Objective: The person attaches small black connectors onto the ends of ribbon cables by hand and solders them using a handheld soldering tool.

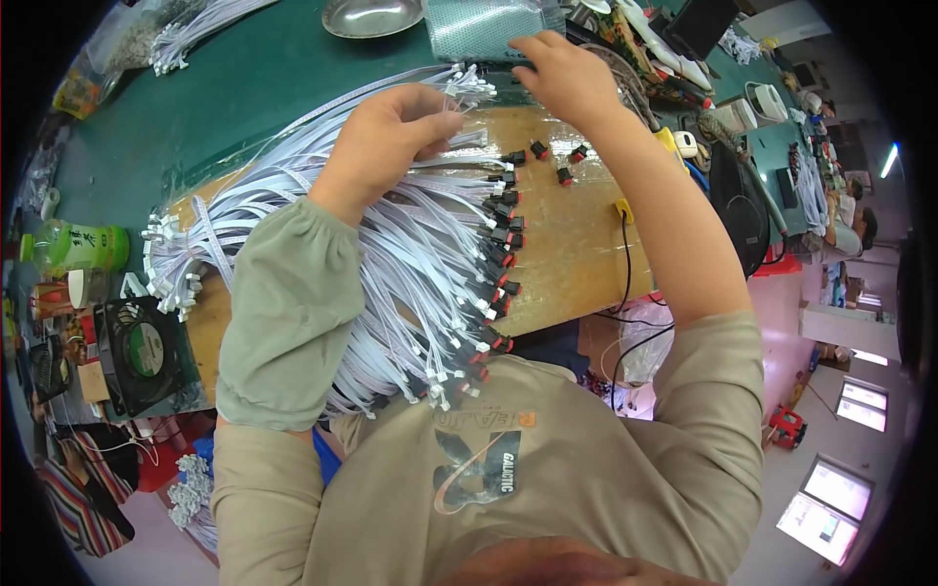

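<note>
A large bundle of white flat ribbon cables (410,264) fans across a wooden board (557,264), with white connectors at the left ends. Many right ends carry small black-and-red plugs (503,234). Over the upper part of the bundle is my left hand (386,132), thumb and fingers closed in a pinch beside white connectors (476,86). What the pinch holds, if anything, is too small to name. My right hand (572,78) reaches to the near edge of a clear, textured plastic tray (489,29), its thumb and fingers apart. Several loose black-and-red plugs (564,176) lie below it.
A metal bowl (371,16) stands at the back of the green table (264,73). On the left are a green-labelled bottle (78,246) and a black fan (145,347). A black cable with a yellow end (623,210) hangs over the board's right edge.
</note>
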### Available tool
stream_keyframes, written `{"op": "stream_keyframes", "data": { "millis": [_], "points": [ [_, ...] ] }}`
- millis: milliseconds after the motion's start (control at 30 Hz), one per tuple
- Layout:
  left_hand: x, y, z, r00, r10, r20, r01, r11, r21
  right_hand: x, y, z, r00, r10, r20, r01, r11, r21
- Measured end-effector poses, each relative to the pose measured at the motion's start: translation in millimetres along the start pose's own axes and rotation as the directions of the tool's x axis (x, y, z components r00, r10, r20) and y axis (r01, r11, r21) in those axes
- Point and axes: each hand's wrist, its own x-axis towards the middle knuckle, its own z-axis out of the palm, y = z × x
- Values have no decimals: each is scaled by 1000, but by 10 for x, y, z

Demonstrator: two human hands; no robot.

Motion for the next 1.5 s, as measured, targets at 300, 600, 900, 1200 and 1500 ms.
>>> {"op": "stream_keyframes", "data": {
  "millis": [300, 600, 900, 1200, 1500],
  "points": [
    [-16, 62, 45, 1000, 2, 2, -2, 1000, -30, 417, 236, 274, 999, -21, -38, 14, 987, -163],
    [-32, 74, 49, 1000, -9, 5, 10, 999, -52, 840, 129, 522, 991, 5, 135, 24, 977, -213],
    [-28, 76, 33, 999, -34, 7, 34, 999, 9, 656, 144, 350, 939, -160, 305, 202, 973, -112],
    [-19, 55, 34, 1000, -15, -18, 16, 1000, 16, 161, 255, -81, 888, -246, 389, 277, 960, -26],
    [-22, 72, 50, 999, -26, -39, 25, 1000, -10, 103, 115, -56, 911, -168, 378, 202, 978, -52]
  ]
}}
